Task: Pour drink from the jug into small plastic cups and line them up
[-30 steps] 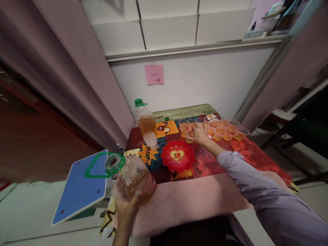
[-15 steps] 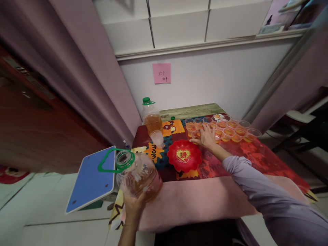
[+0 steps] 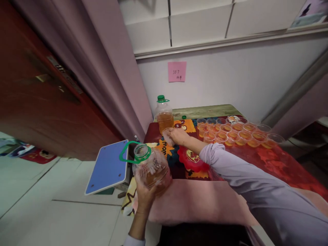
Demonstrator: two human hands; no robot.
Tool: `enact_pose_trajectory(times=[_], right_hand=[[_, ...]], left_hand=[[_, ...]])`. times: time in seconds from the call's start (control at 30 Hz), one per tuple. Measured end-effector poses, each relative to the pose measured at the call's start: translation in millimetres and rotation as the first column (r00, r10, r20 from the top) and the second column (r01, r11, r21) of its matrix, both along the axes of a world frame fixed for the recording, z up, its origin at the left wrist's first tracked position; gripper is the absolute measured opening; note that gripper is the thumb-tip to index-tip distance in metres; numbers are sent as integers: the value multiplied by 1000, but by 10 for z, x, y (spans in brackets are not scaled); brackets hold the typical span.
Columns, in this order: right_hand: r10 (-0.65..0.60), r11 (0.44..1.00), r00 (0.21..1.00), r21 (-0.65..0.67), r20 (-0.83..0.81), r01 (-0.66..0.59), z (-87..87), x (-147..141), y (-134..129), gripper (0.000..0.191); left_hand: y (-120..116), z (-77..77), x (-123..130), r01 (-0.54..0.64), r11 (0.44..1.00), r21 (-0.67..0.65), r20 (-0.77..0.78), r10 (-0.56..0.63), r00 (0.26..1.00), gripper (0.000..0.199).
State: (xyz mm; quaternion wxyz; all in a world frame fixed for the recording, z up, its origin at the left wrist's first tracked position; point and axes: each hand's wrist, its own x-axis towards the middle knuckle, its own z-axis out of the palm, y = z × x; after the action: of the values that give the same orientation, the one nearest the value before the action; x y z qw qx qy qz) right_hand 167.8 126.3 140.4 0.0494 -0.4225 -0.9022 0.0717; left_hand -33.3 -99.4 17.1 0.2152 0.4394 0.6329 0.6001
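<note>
My left hand (image 3: 145,194) is wrapped round the lower side of a big clear plastic jug (image 3: 156,171), tilted to the left, with amber liquid inside and a green handle ring at its uncapped mouth. Out over the table, my right hand (image 3: 180,136) has its fingers closed on clear plastic cups (image 3: 167,137) that look stacked. Right behind them stands a second jug (image 3: 165,118) with a green cap and amber liquid. Below my right forearm lies a red scalloped plate (image 3: 191,160), partly hidden by the sleeve. Rows of clear cups (image 3: 232,136) holding amber liquid stand at the right.
A small green cap (image 3: 183,117) lies near the table's back edge. Pink cloth (image 3: 200,201) covers the front edge. A blue board (image 3: 109,167) stands left of the table. Behind are a white wall with a pink note (image 3: 177,71) and a curtain (image 3: 115,58).
My right hand has moved left from the filled cups to the stacked cups and closed on them. The left hand still holds the jug. The view has turned left.
</note>
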Motion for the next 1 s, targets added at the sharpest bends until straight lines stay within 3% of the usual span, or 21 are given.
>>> enact_pose_trajectory(times=[0.27, 0.43, 0.53, 0.63, 0.7, 0.8, 0.9, 1.0], right_hand=[[-48, 999, 998, -7, -36, 48, -64, -4, 92, 29], [-75, 996, 989, 34, -124, 80, 50, 19, 64, 21], [-59, 988, 960, 123, -274, 95, 198, 192, 42, 22], [31, 943, 855, 298, -518, 146, 232, 573, -122, 18], [64, 918, 819, 355, -571, 176, 102, 869, -341, 17], [-26, 937, 874, 292, -485, 190, -299, 1195, -729, 16], [-167, 960, 935, 165, -314, 227, -726, 1292, -998, 18], [-251, 958, 949, 92, -192, 272, -949, 1259, -1078, 22]], left_hand=[[-4, 67, 16, 71, 997, 31, 7, -71, 997, 119], [-14, 61, 49, 48, 998, 33, 15, -48, 999, 119], [-16, 40, 42, 29, 999, 36, 19, -30, 999, 118], [-8, 21, 19, -5, 999, 48, 26, 4, 1000, 118], [2, 22, 7, -7, 999, 49, 30, 5, 1000, 119], [13, 43, 2, -2, 999, 41, 22, 1, 1000, 118], [19, 76, 2, 5, 1000, 27, 3, -5, 1000, 116], [18, 109, -15, 15, 1000, 15, -24, -15, 1000, 118]])
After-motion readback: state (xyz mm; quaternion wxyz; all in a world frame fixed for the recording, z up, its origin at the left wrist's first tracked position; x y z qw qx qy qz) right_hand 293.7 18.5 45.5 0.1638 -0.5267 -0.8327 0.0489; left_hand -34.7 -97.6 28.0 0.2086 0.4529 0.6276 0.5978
